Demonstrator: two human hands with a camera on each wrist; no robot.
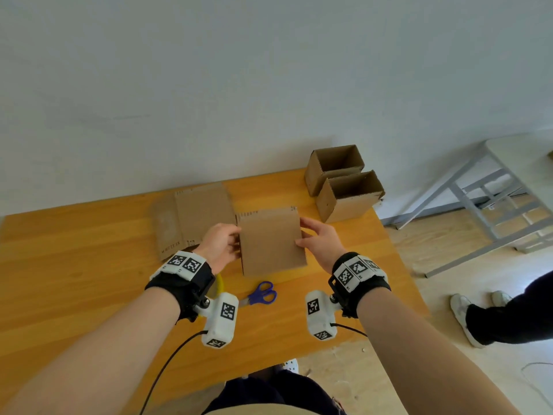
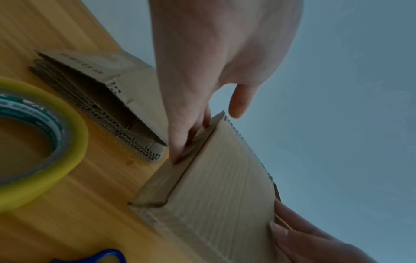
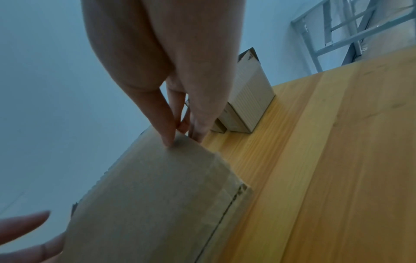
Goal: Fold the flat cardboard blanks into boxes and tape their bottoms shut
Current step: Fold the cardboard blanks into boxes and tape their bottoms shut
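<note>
A flat brown cardboard blank (image 1: 270, 242) (image 2: 216, 195) (image 3: 153, 195) is held upright over the middle of the wooden table (image 1: 74, 265). My left hand (image 1: 223, 244) (image 2: 198, 113) pinches its left edge, with the fingers tucked into the fold. On the opposite edge my right hand (image 1: 315, 238) (image 3: 178, 128) pinches the blank, thumb in front and fingers behind. A stack of flat blanks (image 1: 191, 217) (image 2: 101, 99) lies just behind my left hand. The roll of tape (image 2: 33, 138) with a yellow rim lies under my left wrist. Blue-handled scissors (image 1: 261, 293) lie in front of the blank.
Two folded boxes (image 1: 344, 182) (image 3: 247, 99) stand open-topped at the table's far right corner. A metal frame (image 1: 493, 205) stands on the floor to the right. Another person's legs and white shoes (image 1: 478, 319) are near the table's right edge. A wall rises behind the table.
</note>
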